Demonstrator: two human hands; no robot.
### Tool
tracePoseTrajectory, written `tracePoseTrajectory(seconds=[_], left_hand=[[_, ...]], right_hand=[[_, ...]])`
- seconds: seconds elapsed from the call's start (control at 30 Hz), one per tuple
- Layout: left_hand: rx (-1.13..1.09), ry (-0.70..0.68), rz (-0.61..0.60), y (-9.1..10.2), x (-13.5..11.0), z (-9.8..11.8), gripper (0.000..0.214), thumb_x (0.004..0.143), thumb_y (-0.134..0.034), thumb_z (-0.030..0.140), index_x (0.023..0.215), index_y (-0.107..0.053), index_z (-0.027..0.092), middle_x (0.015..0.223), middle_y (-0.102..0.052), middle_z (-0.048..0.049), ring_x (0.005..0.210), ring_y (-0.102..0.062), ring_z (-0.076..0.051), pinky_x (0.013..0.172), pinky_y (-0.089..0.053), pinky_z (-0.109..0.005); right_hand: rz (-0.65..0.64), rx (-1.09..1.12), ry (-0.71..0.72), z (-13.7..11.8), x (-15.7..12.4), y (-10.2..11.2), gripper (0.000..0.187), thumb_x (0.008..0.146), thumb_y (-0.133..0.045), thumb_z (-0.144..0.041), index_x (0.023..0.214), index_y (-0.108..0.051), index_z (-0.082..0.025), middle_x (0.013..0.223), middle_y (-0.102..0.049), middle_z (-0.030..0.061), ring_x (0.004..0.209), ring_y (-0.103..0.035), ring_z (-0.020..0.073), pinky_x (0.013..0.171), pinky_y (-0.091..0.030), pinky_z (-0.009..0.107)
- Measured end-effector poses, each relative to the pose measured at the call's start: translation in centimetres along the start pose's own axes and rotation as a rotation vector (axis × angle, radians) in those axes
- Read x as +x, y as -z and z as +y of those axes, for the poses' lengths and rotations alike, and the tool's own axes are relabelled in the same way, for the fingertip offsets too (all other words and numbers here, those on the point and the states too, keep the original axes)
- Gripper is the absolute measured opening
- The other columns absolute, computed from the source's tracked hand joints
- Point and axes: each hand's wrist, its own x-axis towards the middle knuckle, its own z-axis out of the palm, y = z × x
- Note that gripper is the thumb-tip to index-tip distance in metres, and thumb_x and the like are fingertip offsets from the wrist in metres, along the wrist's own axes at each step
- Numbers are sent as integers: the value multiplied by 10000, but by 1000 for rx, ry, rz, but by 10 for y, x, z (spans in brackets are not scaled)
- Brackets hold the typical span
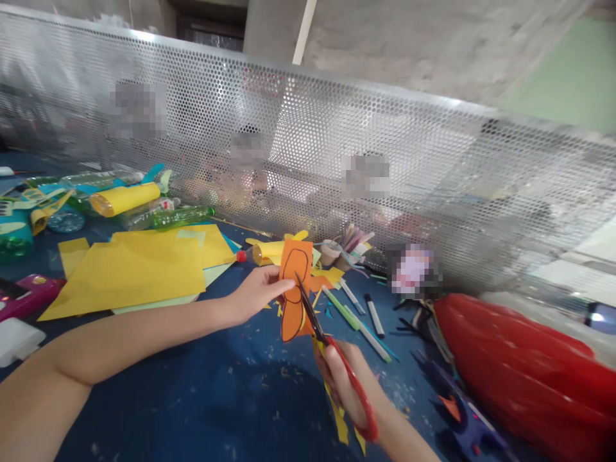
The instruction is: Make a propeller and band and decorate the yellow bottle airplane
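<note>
My left hand (260, 290) pinches the left edge of an orange paper piece (294, 256), which has rounded shapes outlined on it in black. Closed around the red handles of a pair of scissors (353, 378) is my right hand (344, 369). The dark blades slant up and left across the paper, with their tips near my left thumb. Part of the lower right side of the paper is cut along the outline. Yellow paper strips (339, 420) hang or lie just beneath my right hand.
Yellow paper sheets (139, 273) lie at left, before several plastic bottles (180, 217). Markers (374, 316) and paper scraps lie right of the orange paper. A red plastic bag (520, 359) bulges at right, near a purple tool (469, 417). A perforated metal panel (298, 141) stands behind.
</note>
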Motion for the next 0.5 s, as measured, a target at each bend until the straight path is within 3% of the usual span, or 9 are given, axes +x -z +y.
tracePoseTrajectory(seconds=[0.23, 0.5], left_hand=[[-8, 11, 18, -2, 0, -3, 238, 733, -672, 357, 820, -673, 136, 798, -682, -52, 704, -616, -153, 610, -485, -262], [-70, 65, -38, -10, -7, -2, 257, 719, -711, 361, 806, -695, 120, 777, -705, -67, 641, -629, -137, 618, -507, -264]], right_hand=[[-95, -104, 127, 9, 4, 2, 635, 880, -162, -663, 623, -491, -185, 609, -547, 40, 561, -493, 155, 552, -404, 273], [-72, -81, 140, -6, 0, 2, 673, 883, -128, -661, 694, -560, -180, 680, -598, 53, 633, -551, 179, 623, -449, 290]])
